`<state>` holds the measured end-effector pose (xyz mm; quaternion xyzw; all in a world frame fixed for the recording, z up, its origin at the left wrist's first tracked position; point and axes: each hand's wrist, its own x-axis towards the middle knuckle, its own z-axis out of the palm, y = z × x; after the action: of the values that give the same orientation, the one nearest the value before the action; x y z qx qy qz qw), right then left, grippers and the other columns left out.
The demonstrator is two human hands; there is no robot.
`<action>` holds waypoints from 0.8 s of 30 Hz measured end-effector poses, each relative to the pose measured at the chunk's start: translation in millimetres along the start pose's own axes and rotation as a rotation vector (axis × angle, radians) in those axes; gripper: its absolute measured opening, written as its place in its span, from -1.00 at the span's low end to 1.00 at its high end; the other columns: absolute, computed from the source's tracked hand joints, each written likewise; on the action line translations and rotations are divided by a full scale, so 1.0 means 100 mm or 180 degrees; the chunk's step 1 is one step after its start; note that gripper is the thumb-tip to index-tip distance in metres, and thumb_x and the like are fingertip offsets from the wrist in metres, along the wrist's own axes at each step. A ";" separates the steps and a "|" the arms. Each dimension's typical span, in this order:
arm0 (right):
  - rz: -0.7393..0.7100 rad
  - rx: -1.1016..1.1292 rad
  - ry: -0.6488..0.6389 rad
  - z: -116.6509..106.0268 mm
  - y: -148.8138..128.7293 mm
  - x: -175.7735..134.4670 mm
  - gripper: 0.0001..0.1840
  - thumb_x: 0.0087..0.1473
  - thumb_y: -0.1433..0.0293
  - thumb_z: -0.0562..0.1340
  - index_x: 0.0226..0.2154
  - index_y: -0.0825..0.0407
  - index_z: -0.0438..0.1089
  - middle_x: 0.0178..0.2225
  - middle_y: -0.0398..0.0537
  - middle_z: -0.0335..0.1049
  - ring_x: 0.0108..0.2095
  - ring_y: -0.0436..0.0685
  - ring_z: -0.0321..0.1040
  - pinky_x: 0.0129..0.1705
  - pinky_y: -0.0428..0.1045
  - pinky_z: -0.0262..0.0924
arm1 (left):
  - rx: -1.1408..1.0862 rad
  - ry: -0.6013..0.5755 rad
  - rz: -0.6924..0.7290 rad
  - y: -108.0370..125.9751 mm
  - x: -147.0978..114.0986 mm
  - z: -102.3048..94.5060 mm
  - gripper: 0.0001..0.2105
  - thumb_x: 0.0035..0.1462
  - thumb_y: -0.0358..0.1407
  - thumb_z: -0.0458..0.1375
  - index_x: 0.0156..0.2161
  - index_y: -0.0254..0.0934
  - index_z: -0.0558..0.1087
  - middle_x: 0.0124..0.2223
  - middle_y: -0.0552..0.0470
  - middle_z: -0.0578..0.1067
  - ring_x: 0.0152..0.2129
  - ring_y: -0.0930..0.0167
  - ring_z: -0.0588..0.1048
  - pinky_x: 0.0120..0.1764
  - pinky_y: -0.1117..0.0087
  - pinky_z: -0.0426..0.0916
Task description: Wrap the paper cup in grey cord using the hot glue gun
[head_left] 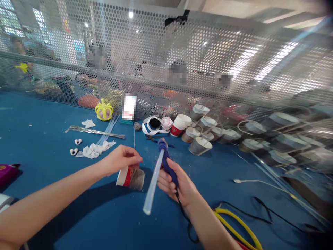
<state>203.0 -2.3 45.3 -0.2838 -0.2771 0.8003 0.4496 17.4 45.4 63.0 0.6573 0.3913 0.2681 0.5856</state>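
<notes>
Cup with unreadable red label is at left fingers, grip unclear, while right fingers wrap a glue gun.

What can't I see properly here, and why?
Head view: the handle of the blue glue gun with a translucent stick, partly covered by the right hand.
Head view: whether the left hand grips the red-and-white cup with grey wrapping; its own fingers hide that.
Head view: the rest of the purple bag-like item, cut off by the left edge.
Head view: what the bright upright screen shows, blurred by pixelation.
</notes>
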 end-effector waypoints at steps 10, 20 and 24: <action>-0.0298 -0.0173 0.0003 0.06 0.03 -0.02 -0.77 -0.11 0.30 0.23 -0.60 0.13 0.37 -0.79 -0.33 -0.04 -0.79 -0.22 -0.21 -0.76 -0.24 -0.26 | 0.1149 0.0411 0.0877 0.17 -0.23 0.13 -0.78 0.03 -0.20 0.06 -0.36 -0.32 0.43 -0.44 0.04 0.47 -0.55 0.49 0.34 -0.47 0.52 0.22; -0.0159 -0.0343 0.0119 0.10 0.14 0.00 -0.76 -0.11 0.33 0.23 -0.62 0.18 0.37 -0.82 -0.28 0.05 -0.82 -0.21 -0.15 -0.76 -0.22 -0.29 | 0.2101 0.1166 0.1946 0.15 -0.11 0.22 -0.82 0.05 -0.22 0.06 -0.37 -0.33 0.35 -0.47 0.02 0.43 -0.57 0.51 0.34 -0.46 0.52 0.22; -0.0170 -0.0303 0.0178 0.09 0.11 0.00 -0.78 -0.09 0.36 0.21 -0.60 0.19 0.38 -0.81 -0.28 0.06 -0.80 -0.21 -0.14 -0.75 -0.23 -0.26 | 0.2164 0.0836 0.2027 0.15 -0.14 0.19 -0.79 0.11 -0.27 -0.01 -0.46 -0.32 0.37 -0.49 0.02 0.44 -0.56 0.51 0.35 -0.46 0.54 0.20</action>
<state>190.6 -9.2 43.9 -0.3197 -0.3097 0.7657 0.4644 28.0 23.0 75.6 0.8591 0.3067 0.3717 0.1721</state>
